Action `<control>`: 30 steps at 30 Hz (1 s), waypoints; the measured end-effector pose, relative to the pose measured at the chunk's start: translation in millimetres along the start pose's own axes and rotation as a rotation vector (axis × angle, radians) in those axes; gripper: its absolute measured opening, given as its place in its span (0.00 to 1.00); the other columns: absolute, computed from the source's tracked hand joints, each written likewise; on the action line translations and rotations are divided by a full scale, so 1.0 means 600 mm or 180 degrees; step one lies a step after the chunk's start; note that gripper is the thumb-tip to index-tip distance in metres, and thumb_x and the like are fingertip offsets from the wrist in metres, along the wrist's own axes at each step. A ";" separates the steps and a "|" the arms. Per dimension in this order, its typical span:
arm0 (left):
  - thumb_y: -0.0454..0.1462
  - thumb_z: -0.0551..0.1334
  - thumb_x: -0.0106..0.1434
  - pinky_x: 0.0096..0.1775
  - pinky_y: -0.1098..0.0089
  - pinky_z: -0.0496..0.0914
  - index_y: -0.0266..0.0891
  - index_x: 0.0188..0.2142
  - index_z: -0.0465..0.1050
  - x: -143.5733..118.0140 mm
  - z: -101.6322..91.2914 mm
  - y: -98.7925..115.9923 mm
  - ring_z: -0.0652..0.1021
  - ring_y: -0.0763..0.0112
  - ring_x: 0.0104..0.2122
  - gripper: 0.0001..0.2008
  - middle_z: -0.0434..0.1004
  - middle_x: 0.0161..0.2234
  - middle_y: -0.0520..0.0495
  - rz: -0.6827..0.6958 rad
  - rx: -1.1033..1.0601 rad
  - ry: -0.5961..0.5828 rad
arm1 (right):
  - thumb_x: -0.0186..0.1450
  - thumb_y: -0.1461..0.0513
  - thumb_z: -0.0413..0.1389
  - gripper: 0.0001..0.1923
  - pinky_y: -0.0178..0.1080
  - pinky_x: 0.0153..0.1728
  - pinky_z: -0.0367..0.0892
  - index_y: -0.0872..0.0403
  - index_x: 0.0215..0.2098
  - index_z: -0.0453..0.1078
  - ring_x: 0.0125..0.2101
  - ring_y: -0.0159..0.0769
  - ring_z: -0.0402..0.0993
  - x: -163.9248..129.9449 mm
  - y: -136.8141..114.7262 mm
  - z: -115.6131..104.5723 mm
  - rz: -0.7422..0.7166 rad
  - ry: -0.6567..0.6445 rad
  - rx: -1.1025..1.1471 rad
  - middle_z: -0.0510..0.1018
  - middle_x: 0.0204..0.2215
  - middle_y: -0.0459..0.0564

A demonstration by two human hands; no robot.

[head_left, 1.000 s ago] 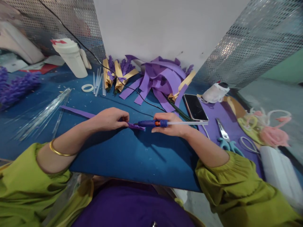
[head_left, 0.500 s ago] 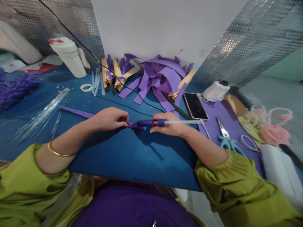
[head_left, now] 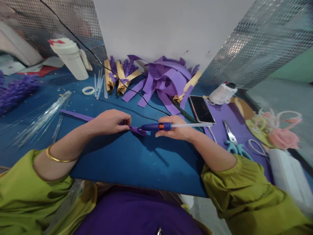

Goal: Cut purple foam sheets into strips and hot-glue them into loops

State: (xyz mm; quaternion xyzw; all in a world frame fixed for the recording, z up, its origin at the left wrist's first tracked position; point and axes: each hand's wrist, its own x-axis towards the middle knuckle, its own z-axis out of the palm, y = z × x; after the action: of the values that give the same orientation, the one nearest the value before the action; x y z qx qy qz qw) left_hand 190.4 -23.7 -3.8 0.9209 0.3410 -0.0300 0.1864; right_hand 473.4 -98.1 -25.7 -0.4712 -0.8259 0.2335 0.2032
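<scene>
My left hand (head_left: 111,121) pinches a long purple foam strip (head_left: 75,115) that runs left across the blue table (head_left: 127,156). The strip's right end (head_left: 138,130) curls up just past my fingers. My right hand (head_left: 174,130) grips a blue glue gun (head_left: 156,126) with an orange band and a clear glue stick (head_left: 190,124) sticking out of its back. The gun's nozzle points left and touches the strip's end.
A pile of purple strips (head_left: 163,81) and tan-wrapped bundles (head_left: 119,76) lie at the back. A phone (head_left: 201,109), scissors (head_left: 232,138), a white cup (head_left: 69,58), clear sticks (head_left: 41,119) and a black cord (head_left: 137,94) also sit on the table.
My left fingers have curled tighter and lifted the strip's end slightly. The glue gun has stayed at the strip's tip.
</scene>
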 end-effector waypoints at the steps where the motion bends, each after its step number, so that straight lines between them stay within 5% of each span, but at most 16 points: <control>1: 0.45 0.59 0.64 0.30 0.71 0.57 0.42 0.34 0.74 0.000 -0.001 0.000 0.73 0.69 0.31 0.10 0.77 0.32 0.51 -0.0006 0.0017 0.0003 | 0.60 0.39 0.60 0.30 0.35 0.27 0.47 0.52 0.22 0.55 0.23 0.29 0.53 0.000 0.000 0.000 -0.0002 -0.0003 0.0001 0.60 0.20 0.40; 30: 0.45 0.59 0.64 0.31 0.71 0.59 0.42 0.33 0.76 -0.009 -0.017 -0.022 0.74 0.71 0.29 0.11 0.78 0.31 0.52 0.0248 0.0172 0.0044 | 0.59 0.39 0.61 0.29 0.34 0.26 0.49 0.52 0.22 0.59 0.23 0.29 0.55 -0.002 -0.001 -0.001 0.0082 0.0022 -0.0007 0.63 0.20 0.41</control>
State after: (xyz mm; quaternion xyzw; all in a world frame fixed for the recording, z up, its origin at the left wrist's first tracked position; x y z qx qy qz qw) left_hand 176.9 -14.0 2.3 0.9384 0.3053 -0.0255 0.1602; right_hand 474.1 -99.4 -24.9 -0.4829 -0.8193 0.2335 0.2025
